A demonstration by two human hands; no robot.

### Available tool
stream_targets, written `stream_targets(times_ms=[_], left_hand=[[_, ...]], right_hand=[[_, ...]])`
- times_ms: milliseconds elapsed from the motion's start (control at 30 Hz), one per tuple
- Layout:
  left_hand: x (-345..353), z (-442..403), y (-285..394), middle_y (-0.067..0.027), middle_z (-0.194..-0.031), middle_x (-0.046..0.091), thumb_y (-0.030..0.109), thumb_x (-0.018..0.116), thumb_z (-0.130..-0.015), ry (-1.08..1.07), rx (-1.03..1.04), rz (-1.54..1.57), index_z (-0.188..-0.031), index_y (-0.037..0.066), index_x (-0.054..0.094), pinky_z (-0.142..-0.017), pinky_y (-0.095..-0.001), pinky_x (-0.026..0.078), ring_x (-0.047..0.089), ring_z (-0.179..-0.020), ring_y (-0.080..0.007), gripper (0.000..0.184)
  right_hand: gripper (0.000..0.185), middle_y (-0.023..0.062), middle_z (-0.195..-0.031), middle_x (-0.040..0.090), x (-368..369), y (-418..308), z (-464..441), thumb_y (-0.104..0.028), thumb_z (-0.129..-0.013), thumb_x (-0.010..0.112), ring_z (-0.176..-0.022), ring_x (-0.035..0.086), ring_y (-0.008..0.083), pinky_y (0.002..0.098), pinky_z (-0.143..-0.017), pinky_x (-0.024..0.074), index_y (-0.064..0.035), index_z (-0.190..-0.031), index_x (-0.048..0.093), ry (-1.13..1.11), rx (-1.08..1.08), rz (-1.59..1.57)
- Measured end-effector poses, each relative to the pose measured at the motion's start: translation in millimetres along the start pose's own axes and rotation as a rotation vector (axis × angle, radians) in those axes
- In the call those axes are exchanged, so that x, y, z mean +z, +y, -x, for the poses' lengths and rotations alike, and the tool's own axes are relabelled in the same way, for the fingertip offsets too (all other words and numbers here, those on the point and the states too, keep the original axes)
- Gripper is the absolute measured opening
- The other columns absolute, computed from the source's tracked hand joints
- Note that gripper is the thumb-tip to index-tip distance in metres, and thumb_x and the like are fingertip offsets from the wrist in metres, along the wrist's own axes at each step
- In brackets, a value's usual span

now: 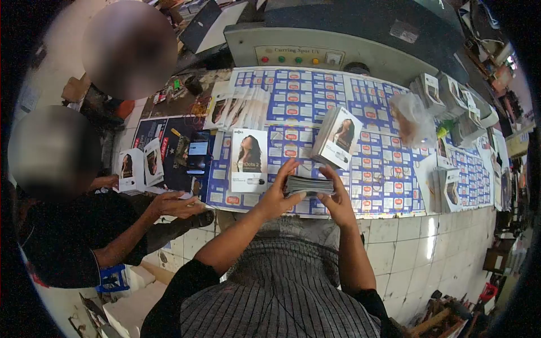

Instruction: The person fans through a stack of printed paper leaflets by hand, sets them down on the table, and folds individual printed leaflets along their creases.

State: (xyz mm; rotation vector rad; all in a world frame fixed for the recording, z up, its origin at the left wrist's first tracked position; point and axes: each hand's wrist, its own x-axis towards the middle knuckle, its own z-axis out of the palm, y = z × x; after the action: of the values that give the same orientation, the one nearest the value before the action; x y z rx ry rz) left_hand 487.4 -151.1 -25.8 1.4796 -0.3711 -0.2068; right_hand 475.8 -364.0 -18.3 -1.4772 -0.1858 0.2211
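A thick stack of printed sheets [309, 185] stands on edge at the front of the table, its layered edges facing up. My left hand [280, 190] grips its left side, thumb at the near face and fingers behind. From the right, my right hand [337, 198] closes on the other end in the same way. Left of my hands lies a white printed pile [239, 163] showing a long-haired person and a small device. Beyond my right hand sits another tilted pile [338, 138] with the same print.
A fanned row of the prints [242, 107] lies at the back left. A co-worker's hand [174, 204] is at the left, near more prints [131, 169] and a phone [198, 152]. A plastic bag [414, 121] and stacked piles [451, 93] stand at the right; a grey machine [304, 50] is behind.
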Motion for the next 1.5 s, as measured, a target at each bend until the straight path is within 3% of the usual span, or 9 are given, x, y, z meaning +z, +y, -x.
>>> stream_targets(times_ms=[333, 533, 733, 800, 1133, 1167, 1200, 1300, 1500], left_hand=[[15, -1, -31, -0.0185, -0.156, 0.019, 0.013, 0.052, -0.098, 0.027, -0.004, -0.009, -0.154, 0.006, -0.006, -0.117, -0.0423, 0.018, 0.023, -0.143, -0.0263, 0.082], [10, 8, -58, -0.0249, -0.138, 0.047, 0.033, 0.063, -0.093, 0.189, -0.083, -0.643, -0.140, -0.004, 0.037, -0.111, -0.0399, 0.032, 0.044, -0.131, -0.0334, 0.066], [-3, 17, -10, -0.0248, -0.099, 0.067, 0.037, 0.068, -0.088, 0.051, -0.058, -0.354, -0.116, -0.004, 0.058, -0.077, -0.0435, 0.050, 0.067, -0.093, -0.0340, 0.051], [-7, 25, 52, -0.0219, -0.099, 0.068, 0.045, 0.067, -0.088, -0.031, -0.212, -0.421, -0.126, -0.004, 0.054, -0.082, -0.0411, 0.052, 0.067, -0.093, -0.0332, 0.064], [16, 25, 86, -0.0098, -0.091, 0.071, 0.031, 0.062, -0.096, 0.008, -0.163, -0.234, -0.111, -0.002, 0.065, -0.076, -0.0318, 0.050, 0.061, -0.085, -0.0107, 0.036], [11, 16, 67, -0.0132, -0.087, 0.070, 0.030, 0.063, -0.095, 0.167, 0.173, -0.432, -0.108, 0.000, 0.067, -0.072, -0.0342, 0.051, 0.065, -0.080, -0.0170, 0.033], [16, 13, 47, -0.0165, -0.084, 0.069, 0.029, 0.063, -0.095, 0.329, 0.497, -0.577, -0.104, 0.002, 0.069, -0.068, -0.0365, 0.051, 0.069, -0.074, -0.0233, 0.029], [24, 18, 64, -0.0220, -0.072, 0.065, 0.026, 0.065, -0.091, 0.060, 0.155, -0.519, -0.103, 0.005, 0.069, -0.062, -0.0467, 0.050, 0.067, -0.067, -0.0379, 0.025], [48, 25, 106, -0.0211, -0.077, 0.066, 0.033, 0.059, -0.091, -0.090, 0.044, -0.606, -0.089, 0.003, 0.064, -0.068, -0.0497, 0.051, 0.066, -0.077, -0.0410, 0.031]], right_hand=[[0.063, 0.0138, -0.149, 0.035, -9, 30, -9, -0.012, -0.093, 0.055, -0.136, 0.035, 0.0252, 0.0369, -0.111, 0.0282, -0.0056, -0.149, 0.026, 0.065, 0.122, 0.085], [0.032, 0.0122, -0.111, 0.066, -13, 44, 7, -0.018, -0.096, 0.058, -0.107, 0.059, 0.0218, 0.0352, -0.095, 0.0442, 0.0032, -0.120, 0.058, 0.095, 0.268, 0.533], [0.019, 0.0082, -0.074, 0.061, -26, 20, 18, -0.011, -0.091, 0.062, -0.067, 0.051, 0.0156, 0.0348, -0.062, 0.0429, 0.0057, -0.083, 0.062, 0.060, -0.034, 0.384], [0.026, 0.0055, -0.078, 0.066, -18, -32, 32, -0.020, -0.089, 0.068, -0.073, 0.053, 0.0130, 0.0299, -0.065, 0.0436, 0.0056, -0.088, 0.069, 0.008, 0.281, 0.585], [0.033, 0.0114, -0.111, 0.066, -41, -21, 41, -0.010, -0.088, 0.069, -0.103, 0.058, 0.0193, 0.0322, -0.092, 0.0447, 0.0041, -0.116, 0.061, -0.070, 0.295, 0.510], [0.058, 0.0170, -0.134, 0.053, -28, -36, 40, -0.005, -0.083, 0.072, -0.124, 0.047, 0.0271, 0.0381, -0.106, 0.0360, 0.0029, -0.134, 0.047, -0.038, -0.212, 0.469], [0.077, 0.0205, -0.146, 0.039, -24, -59, 40, -0.009, -0.079, 0.075, -0.136, 0.035, 0.0335, 0.0434, -0.115, 0.0254, 0.0022, -0.144, 0.035, 0.077, -0.124, 0.462], [0.075, 0.0227, -0.146, 0.040, -3, -113, 45, -0.015, -0.080, 0.074, -0.135, 0.037, 0.0372, 0.0459, -0.114, 0.0272, 0.0003, -0.145, 0.038, 0.077, -0.315, 0.779], [0.030, 0.0190, -0.077, 0.057, 40, -116, 25, -0.029, -0.089, 0.063, -0.076, 0.054, 0.0398, 0.0488, -0.069, 0.0427, -0.0005, -0.082, 0.061, 0.196, -0.519, 1.064]])
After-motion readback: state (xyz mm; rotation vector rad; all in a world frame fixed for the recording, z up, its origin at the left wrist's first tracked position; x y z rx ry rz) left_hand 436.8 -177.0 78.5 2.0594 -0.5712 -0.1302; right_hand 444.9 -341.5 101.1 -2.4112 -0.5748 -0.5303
